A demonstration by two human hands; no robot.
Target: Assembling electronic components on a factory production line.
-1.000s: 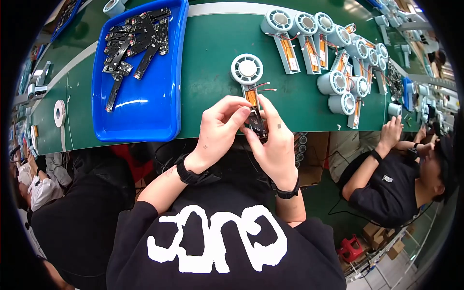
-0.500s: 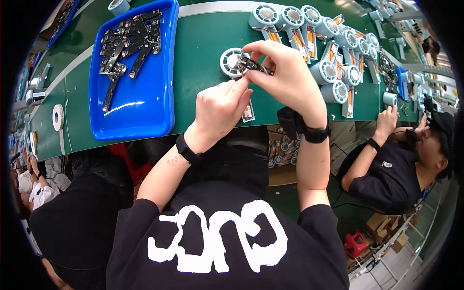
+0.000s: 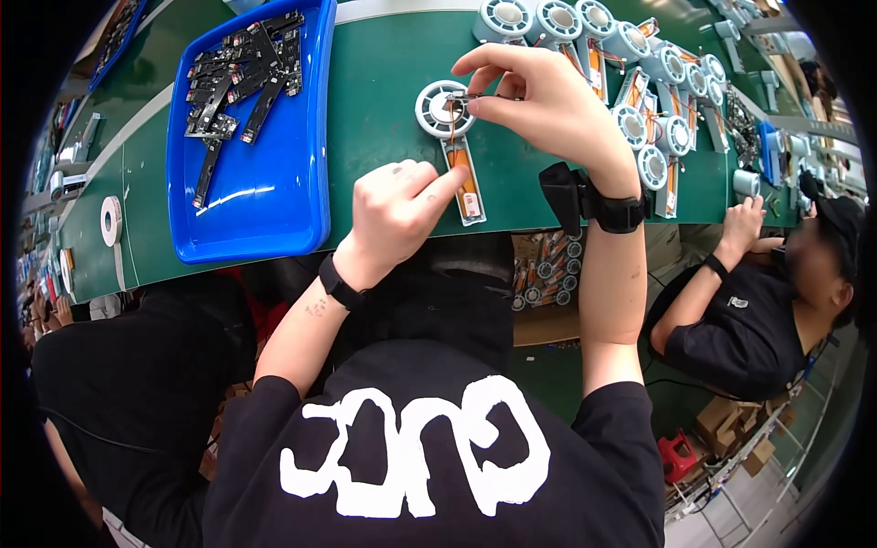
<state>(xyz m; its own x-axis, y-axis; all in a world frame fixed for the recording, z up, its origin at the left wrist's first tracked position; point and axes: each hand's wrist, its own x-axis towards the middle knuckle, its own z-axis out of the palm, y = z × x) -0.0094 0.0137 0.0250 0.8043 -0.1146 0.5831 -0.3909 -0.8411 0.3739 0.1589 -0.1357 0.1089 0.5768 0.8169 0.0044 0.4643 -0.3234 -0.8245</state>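
The one view comes from a fisheye worn on the head, looking steeply down over the black shirt [image 3: 416, 447] and out across the bench [image 3: 384, 114]. It sits fairly near: left hand [image 3: 397, 205] and right hand [image 3: 557, 110] show large, inside the bench's near edge, which the lens bows; darkness rounds off the corners.

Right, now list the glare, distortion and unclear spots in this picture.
Head view: pale glare streaks on the floor of the blue tray; head view: the fisheye lens curves the pale strip along the green table, and black fills the picture's corners; head view: the thin dark part at the fingertips of the right hand is too small to make out in detail.
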